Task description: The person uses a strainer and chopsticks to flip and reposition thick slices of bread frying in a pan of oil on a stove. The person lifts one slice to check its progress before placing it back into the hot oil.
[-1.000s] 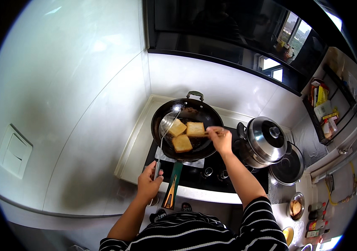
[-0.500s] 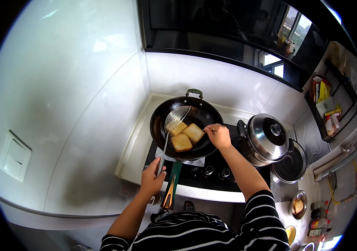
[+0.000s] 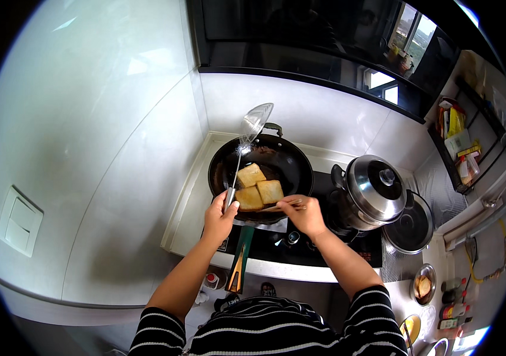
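In a dark wok (image 3: 293, 163) lie several golden slices, apparently fried bread: one slice (image 3: 251, 174) at the back, another slice (image 3: 270, 191) on the right and a third slice (image 3: 248, 199) at the front left. My left hand (image 3: 219, 219) is closed around the handle of a wire skimmer (image 3: 256, 121), whose mesh head is raised over the wok's far rim with nothing in it. Thin wooden chopsticks (image 3: 273, 208) are pinched in my right hand (image 3: 304, 216) at the wok's near right rim. Their tips are by the front slices; contact is unclear.
The wok's green handle (image 3: 242, 252) points toward me. Right of it stands a lidded steel pot (image 3: 377, 193), with a dark pan (image 3: 413, 228) beyond. A bowl of browned pieces (image 3: 423, 288) and several bottles (image 3: 453, 296) stand at far right. A wall (image 3: 140, 178) bounds the left.
The skimmer head has risen from over the slices to above the far rim. My right hand with the chopsticks has come nearer to me, and the slices have shifted slightly.
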Demonstrator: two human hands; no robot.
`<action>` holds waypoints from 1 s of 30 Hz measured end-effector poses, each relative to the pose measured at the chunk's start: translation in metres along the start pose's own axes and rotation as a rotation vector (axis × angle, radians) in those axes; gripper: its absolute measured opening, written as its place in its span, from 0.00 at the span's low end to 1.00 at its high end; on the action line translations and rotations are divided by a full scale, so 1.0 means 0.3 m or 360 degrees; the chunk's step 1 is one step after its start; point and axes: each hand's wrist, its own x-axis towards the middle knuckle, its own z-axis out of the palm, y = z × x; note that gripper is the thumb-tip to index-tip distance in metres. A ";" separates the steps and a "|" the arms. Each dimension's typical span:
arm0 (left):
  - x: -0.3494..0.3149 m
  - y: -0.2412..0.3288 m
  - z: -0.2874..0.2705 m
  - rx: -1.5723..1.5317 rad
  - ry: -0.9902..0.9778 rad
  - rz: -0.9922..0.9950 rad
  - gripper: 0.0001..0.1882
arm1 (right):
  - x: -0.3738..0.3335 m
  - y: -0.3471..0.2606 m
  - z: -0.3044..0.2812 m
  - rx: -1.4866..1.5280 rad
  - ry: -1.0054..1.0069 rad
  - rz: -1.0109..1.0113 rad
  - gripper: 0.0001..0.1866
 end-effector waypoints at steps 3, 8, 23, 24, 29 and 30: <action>-0.014 -0.001 0.006 0.0087 0.0080 -0.0173 0.17 | -0.023 0.021 0.080 0.0071 -0.0090 -0.0087 0.08; -0.054 -0.055 0.029 0.0166 0.0192 -0.0166 0.14 | -0.005 0.029 0.198 0.0151 -0.0102 -0.0150 0.08; -0.061 -0.003 -0.105 0.0728 0.0146 -0.0198 0.15 | 0.154 0.079 0.041 0.0159 0.0653 0.0145 0.10; -0.035 -0.035 -0.102 0.0831 0.0172 -0.0072 0.15 | 0.128 0.079 0.037 0.0126 0.0665 0.0162 0.10; 0.070 0.004 -0.045 0.1283 -0.0025 -0.0073 0.17 | -0.024 0.102 0.021 0.0146 0.0776 0.0153 0.09; 0.083 0.008 -0.032 0.1322 -0.0073 -0.0116 0.17 | -0.049 0.090 0.011 0.0165 0.0816 0.0167 0.08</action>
